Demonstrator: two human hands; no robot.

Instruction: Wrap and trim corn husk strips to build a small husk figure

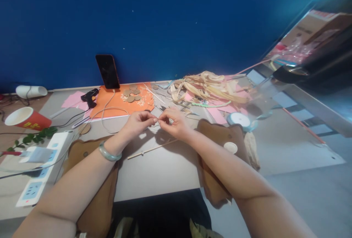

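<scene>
"What crowds our hands?"
"Beyond our left hand (pixel 140 122), an orange sheet (pixel 103 101) bears round discs (pixel 130 99), and a phone (pixel 107 71) leans on the blue wall (pixel 165 29). Beyond our right hand (pixel 177 123) sprawls a heap of pale strips (pixel 209 88). The thin stick (pixel 148 151) lies on the table (pixel 156 172) just below both."
"What are we gripping?"
"Each hand is closed in a pinch, fingertips meeting; we can't tell what's between."
"Anything else hidden?"
"Our forearms (pixel 82 179) cover parts of two brown cushions (pixel 103 190); the right side blurs."

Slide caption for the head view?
Left hand and right hand, each pinched, close together over a table; thin stick and phone nearby.
</scene>
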